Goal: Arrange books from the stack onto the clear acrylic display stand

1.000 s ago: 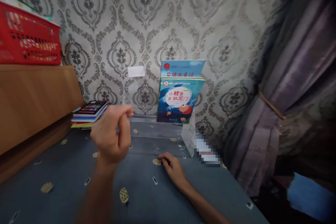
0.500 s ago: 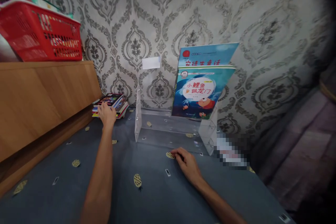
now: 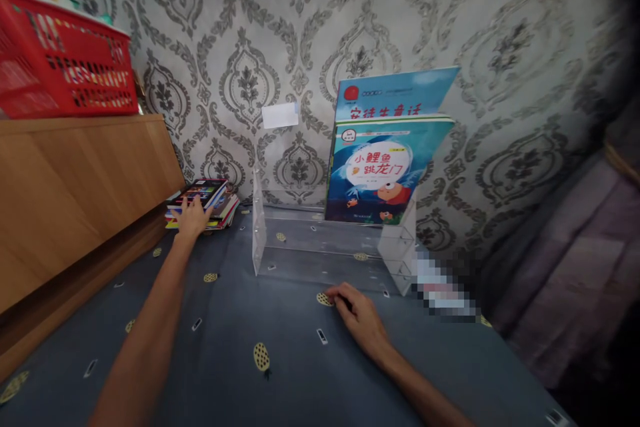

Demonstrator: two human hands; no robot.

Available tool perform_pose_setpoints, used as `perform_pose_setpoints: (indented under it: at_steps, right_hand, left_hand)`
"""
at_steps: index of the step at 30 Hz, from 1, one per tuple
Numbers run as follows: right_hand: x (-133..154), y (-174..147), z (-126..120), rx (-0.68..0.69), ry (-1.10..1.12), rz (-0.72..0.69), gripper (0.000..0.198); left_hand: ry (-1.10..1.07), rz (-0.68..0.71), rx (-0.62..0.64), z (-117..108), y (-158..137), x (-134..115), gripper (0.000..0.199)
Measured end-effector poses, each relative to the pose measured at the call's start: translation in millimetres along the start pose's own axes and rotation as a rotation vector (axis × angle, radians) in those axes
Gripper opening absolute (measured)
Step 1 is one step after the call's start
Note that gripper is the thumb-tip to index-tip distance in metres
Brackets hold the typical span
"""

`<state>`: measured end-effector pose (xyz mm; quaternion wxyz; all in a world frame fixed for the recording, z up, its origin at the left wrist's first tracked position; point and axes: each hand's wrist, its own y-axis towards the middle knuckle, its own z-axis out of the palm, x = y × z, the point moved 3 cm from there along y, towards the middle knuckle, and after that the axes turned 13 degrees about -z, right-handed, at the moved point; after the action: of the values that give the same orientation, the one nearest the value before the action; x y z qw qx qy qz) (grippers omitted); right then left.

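At the left, my left hand (image 3: 193, 215) lies with spread fingers over the near side of a stack of books (image 3: 220, 210). The top book (image 3: 203, 193) has a dark cover with coloured pictures, and my fingertips touch it. My right hand (image 3: 361, 317) rests on the dark blue patterned cloth (image 3: 290, 320), fingers loosely curled together with nothing visible in them. It is just in front of a clear plastic rack (image 3: 257, 233). In the rack's back right part stand a blue picture book with a fish (image 3: 373, 177) and, behind it, a taller light blue book (image 3: 400, 90).
A wooden cabinet (image 3: 85, 193) borders the left side, with a red plastic basket (image 3: 70, 67) on top. Behind the rack is a patterned wall (image 3: 245, 73) with a white paper (image 3: 280, 115) on it. A blurred-out object (image 3: 445, 287) lies right of the rack.
The camera view has shifted slightly. My left hand has spread its fingers further over the front of the book stack. My right hand stays in place on the cloth.
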<state>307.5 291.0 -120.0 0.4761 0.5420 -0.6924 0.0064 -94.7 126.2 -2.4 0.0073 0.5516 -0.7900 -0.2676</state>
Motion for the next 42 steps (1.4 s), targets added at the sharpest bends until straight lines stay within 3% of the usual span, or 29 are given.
perform_pose_setpoints:
  at_steps: [10,19,30,42]
  right_hand:
    - [0,0,2,-0.014,0.015,0.005,0.03]
    - [1,1,0,-0.005,0.009,-0.013,0.028]
    - [-2,0,1,-0.001,0.003,-0.004,0.027]
    - [-1,0,2,0.006,0.002,-0.011,0.026]
  left_hand:
    - [0.208,0.111,-0.023,-10,-5,2,0.044]
    - [0.307,0.184,-0.012,-17,-5,0,0.044]
    - [0.343,0.219,-0.002,-21,-10,-5,0.041]
    - [0.334,0.397,-0.062,-27,-30,-2,0.045]
